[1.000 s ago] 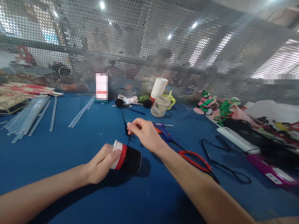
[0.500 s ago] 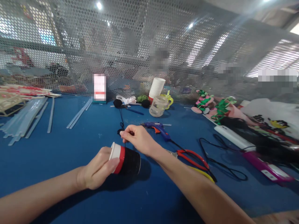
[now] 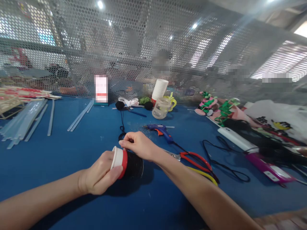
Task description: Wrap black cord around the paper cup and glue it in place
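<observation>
A paper cup [image 3: 118, 158] lies tilted on its side in my left hand [image 3: 102, 174]. Its rim end is white, a red band runs round it, and black yarn covers the base end. My left fingers reach inside the rim, with the thumb on the outside. Above the cup, my right hand [image 3: 137, 145] pinches black yarn against the cup's upper side by the red band. That yarn [image 3: 122, 123] runs back over the blue table to a black ball [image 3: 120, 105]. The strand between my right fingertips is mostly hidden.
Right of my hands lie a blue glue gun [image 3: 163, 131], red-and-yellow-handled scissors [image 3: 196, 159] and a white-and-purple power strip [image 3: 259, 159]. A clear jar [image 3: 161, 108] and stacked cups [image 3: 160, 88] stand behind. Glue sticks [image 3: 26, 118] lie left, near a lit phone [image 3: 101, 88].
My right hand has come down and slightly left, from above the cup onto its upper side. The view has shifted slightly; my left hand still holds the cup.
</observation>
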Demonstrator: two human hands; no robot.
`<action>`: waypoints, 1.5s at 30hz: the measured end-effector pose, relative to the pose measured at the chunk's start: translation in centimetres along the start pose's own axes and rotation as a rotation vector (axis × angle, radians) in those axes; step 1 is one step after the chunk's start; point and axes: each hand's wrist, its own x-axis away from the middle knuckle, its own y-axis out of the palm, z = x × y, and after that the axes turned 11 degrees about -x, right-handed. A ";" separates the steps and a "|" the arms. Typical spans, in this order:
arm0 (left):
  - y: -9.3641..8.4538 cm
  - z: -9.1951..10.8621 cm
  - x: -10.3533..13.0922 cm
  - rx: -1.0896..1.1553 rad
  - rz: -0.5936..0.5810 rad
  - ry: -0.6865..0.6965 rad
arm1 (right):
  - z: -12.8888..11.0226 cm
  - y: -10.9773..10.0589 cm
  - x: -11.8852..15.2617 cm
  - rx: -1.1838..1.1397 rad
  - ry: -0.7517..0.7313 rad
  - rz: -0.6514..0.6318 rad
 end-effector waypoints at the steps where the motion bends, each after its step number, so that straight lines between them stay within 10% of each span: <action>1: 0.0 0.0 0.0 -0.009 -0.003 0.009 | 0.0 0.0 0.0 -0.002 -0.004 -0.009; 27: -0.4 0.0 -1.0 -0.166 0.106 0.229 | -0.3 -1.9 0.0 -0.240 0.215 -0.032; 32: -0.2 -0.6 -0.6 -0.163 0.047 0.152 | -0.7 -3.4 2.4 -0.240 0.128 -0.322; 38: 0.0 -0.4 -0.8 0.220 -0.106 -0.356 | 1.2 -2.1 4.3 -0.146 -0.100 -0.084; 42: 0.5 -0.6 -1.5 0.850 0.025 -0.971 | 1.4 -0.7 4.7 0.144 -0.298 0.073; 45: 0.8 -0.6 -1.7 1.086 0.077 -1.108 | 1.3 -0.1 4.9 0.239 -0.347 0.064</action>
